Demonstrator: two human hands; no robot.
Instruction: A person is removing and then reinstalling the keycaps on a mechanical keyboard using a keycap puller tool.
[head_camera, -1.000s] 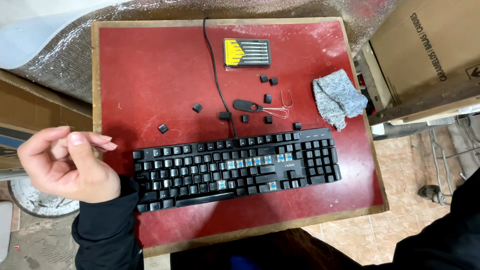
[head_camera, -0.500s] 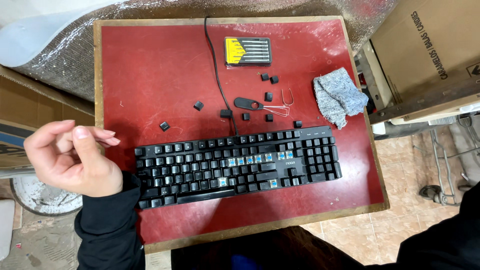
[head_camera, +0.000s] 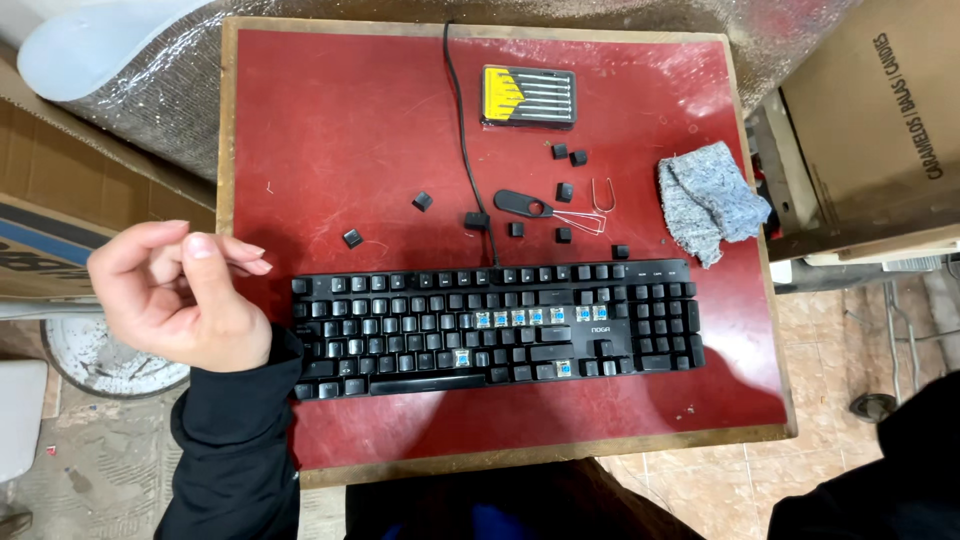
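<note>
Head view: left hand (head_camera: 175, 295) beside keyboard (head_camera: 495, 320)

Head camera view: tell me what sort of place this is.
Probably a makeshift repair corner in a storeroom or workshop. A small red table holds a black keyboard with keycaps pulled off and a yellow screwdriver set; cardboard boxes stand alongside.

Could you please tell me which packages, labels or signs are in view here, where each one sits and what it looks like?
Screwdriver set case: top middle of the red table, flat rectangle, yellow insert, dark frame.
Cardboard box: right of the table, large, brown, dark print on its side.
Cardboard box with blue stripe: left edge, brown, partly cut off.
Keyboard: small white logo at its upper right corner.
</note>
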